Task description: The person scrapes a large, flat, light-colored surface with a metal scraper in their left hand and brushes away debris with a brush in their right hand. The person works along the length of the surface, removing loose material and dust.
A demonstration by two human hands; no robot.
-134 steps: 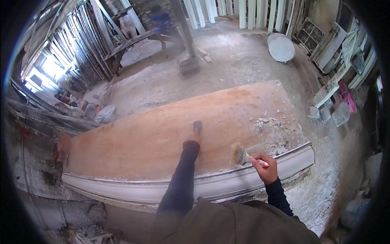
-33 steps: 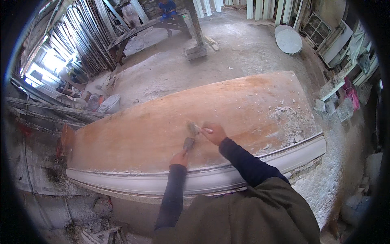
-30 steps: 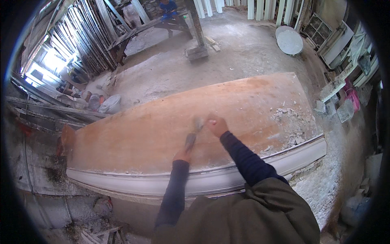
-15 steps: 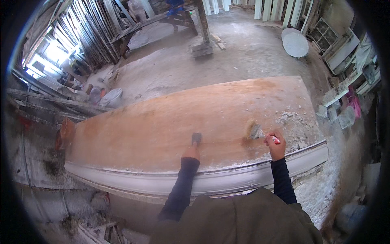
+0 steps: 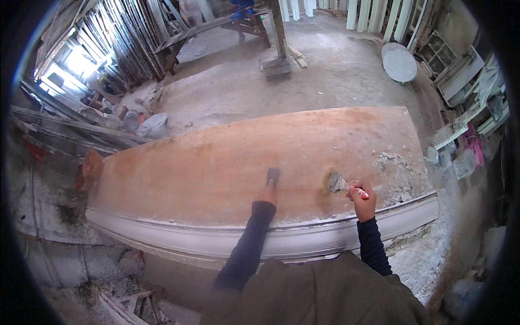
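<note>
A long tan board-topped bench [image 5: 211,162] lies across in front of me, with a white moulding [image 5: 303,240] along its near edge. My left hand [image 5: 266,196] reaches over the middle of the top, its fingers closed on a small dark flat piece [image 5: 273,174] that is blurred, so its exact kind does not show. To the right, my right hand [image 5: 361,196] is wrapped round the red and white handle of a wide brush [image 5: 337,182]. Its pale bristles point left, at or just above the surface; contact is hard to make out.
White crumbs [image 5: 398,184] of plaster-like residue lie at the bench's right end. Beyond stands a wooden post [image 5: 279,32] on a block; a round white disc [image 5: 400,64] is at the far right. A person in blue [image 5: 242,12] is at a far table [image 5: 189,35].
My left hand has slid right and slightly away from me with the dark piece. My right hand and brush have shifted a little left. The whole view has tilted slightly.
</note>
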